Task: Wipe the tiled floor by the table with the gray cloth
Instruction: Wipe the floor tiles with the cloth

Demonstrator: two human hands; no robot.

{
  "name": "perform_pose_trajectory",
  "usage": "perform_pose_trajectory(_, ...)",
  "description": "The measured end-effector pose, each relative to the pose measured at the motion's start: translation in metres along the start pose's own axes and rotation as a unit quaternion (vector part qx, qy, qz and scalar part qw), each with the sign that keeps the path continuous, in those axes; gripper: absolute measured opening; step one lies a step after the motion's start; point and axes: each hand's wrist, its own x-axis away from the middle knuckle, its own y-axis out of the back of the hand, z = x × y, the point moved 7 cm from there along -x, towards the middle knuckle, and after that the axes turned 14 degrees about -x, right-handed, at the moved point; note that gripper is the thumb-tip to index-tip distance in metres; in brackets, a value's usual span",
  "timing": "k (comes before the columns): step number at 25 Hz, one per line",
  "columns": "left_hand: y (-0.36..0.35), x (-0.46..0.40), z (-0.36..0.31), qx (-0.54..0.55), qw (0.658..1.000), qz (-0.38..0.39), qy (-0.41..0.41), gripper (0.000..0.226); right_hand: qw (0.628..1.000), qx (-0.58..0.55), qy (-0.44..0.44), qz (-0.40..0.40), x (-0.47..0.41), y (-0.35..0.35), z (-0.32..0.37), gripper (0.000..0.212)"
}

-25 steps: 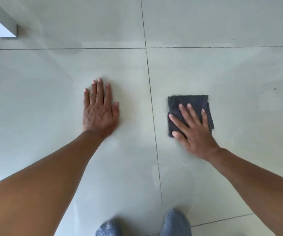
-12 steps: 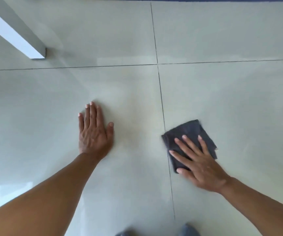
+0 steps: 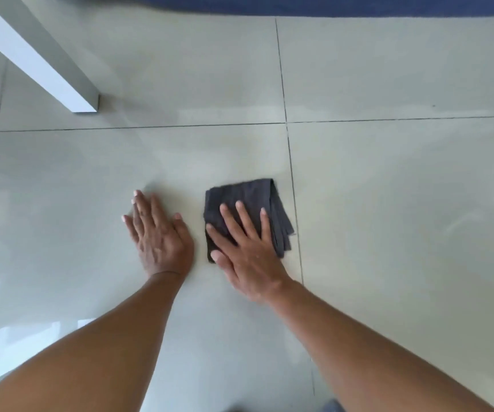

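Flat and spread, neither hand gripped anything: the left hand (image 3: pixel 158 233) lay palm-down on the pale glossy tiled floor (image 3: pixel 388 203) as a prop, and just to its right the right hand (image 3: pixel 247 254) pressed open fingers (image 3: pixel 240 218) onto the folded dark gray cloth (image 3: pixel 245 200), pinning it rather than clasping it. That cloth sat on the tile left of the dark grout line (image 3: pixel 295 209), well short of the white square table leg (image 3: pixel 61 81) at upper left. Judging by this, wiping was mid-stroke, and the next sweep called for steady downward pressure to keep the loose folded layers together.
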Motion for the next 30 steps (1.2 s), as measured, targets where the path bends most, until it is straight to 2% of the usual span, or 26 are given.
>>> perform_pose_trajectory(2, -0.003, -0.002, 0.006, -0.003, 0.999, 0.01, 0.044, 0.069, 0.999, 0.001, 0.019, 0.03, 0.087, 0.004, -0.029, 0.053)
perform_pose_trajectory(4, -0.004, -0.003, 0.002, -0.018, 0.999, 0.017, 0.028, 0.069, 0.997, 0.048, -0.044, 0.034, 0.13, 0.043, -0.107, 0.056)
perform_pose_trajectory(5, -0.005, -0.003, -0.001, -0.024, 0.999, 0.018, 0.025, 0.069, 0.992, 0.052, -0.115, 0.009, 0.124, 0.071, -0.147, 0.059)
perform_pose_trajectory(7, -0.005, -0.003, -0.002, -0.041, 0.998, 0.026, 0.028, 0.07, 0.957, 0.026, -0.281, -0.061, 0.068, 0.112, -0.198, 0.062)
perform_pose_trajectory(8, -0.007, -0.003, -0.003, -0.053, 0.997, 0.039, 0.026, 0.071, 0.938, -0.005, -0.336, -0.081, 0.03, 0.117, -0.199, 0.061)
perform_pose_trajectory(9, -0.008, -0.004, -0.004, -0.066, 0.996, 0.054, 0.016, 0.072, 0.932, -0.023, -0.354, -0.077, -0.004, 0.109, -0.182, 0.061)
perform_pose_trajectory(10, -0.009, -0.006, -0.003, -0.081, 0.994, 0.068, -0.005, 0.074, 0.943, -0.023, -0.326, -0.068, -0.033, 0.09, -0.153, 0.06)
perform_pose_trajectory(12, -0.008, -0.014, 0.0, -0.129, 0.985, 0.096, -0.065, 0.081, 0.983, -0.008, -0.178, -0.031, -0.05, 0.039, -0.067, 0.059)
perform_pose_trajectory(14, -0.008, -0.02, 0.006, -0.158, 0.972, 0.119, -0.126, 0.087, 0.999, 0.016, -0.028, 0.027, 0.002, -0.009, 0.001, 0.058)
perform_pose_trajectory(15, -0.008, -0.021, 0.009, -0.155, 0.969, 0.124, -0.149, 0.089, 0.999, 0.025, 0.011, 0.047, 0.039, -0.02, 0.013, 0.057)
perform_pose_trajectory(18, -0.006, -0.018, 0.015, -0.129, 0.971, 0.098, -0.174, 0.088, 0.997, 0.039, -0.004, 0.064, 0.133, -0.01, -0.029, 0.06)
perform_pose_trajectory(20, -0.007, -0.014, 0.018, -0.129, 0.976, 0.057, -0.168, 0.086, 0.993, 0.055, -0.076, 0.072, 0.151, 0.02, -0.085, 0.062)
perform_pose_trajectory(23, -0.01, -0.015, 0.018, -0.117, 0.978, 0.042, -0.171, 0.081, 0.973, 0.013, -0.23, -0.015, 0.067, 0.078, -0.152, 0.063)
perform_pose_trajectory(25, -0.006, -0.017, 0.021, -0.084, 0.982, 0.031, -0.166, 0.071, 0.954, -0.028, -0.294, -0.045, -0.027, 0.09, -0.143, 0.062)
perform_pose_trajectory(27, -0.001, -0.016, 0.024, -0.042, 0.986, 0.013, -0.163, 0.062, 0.972, -0.014, -0.234, -0.012, -0.088, 0.06, -0.086, 0.062)
perform_pose_trajectory(28, 0.002, -0.016, 0.026, -0.025, 0.987, 0.004, -0.161, 0.059, 0.988, -0.008, -0.156, 0.012, -0.096, 0.037, -0.043, 0.062)
perform_pose_trajectory(30, 0.004, -0.017, 0.026, -0.008, 0.987, -0.003, -0.158, 0.057, 0.998, 0.013, -0.01, 0.065, -0.05, -0.013, 0.029, 0.062)
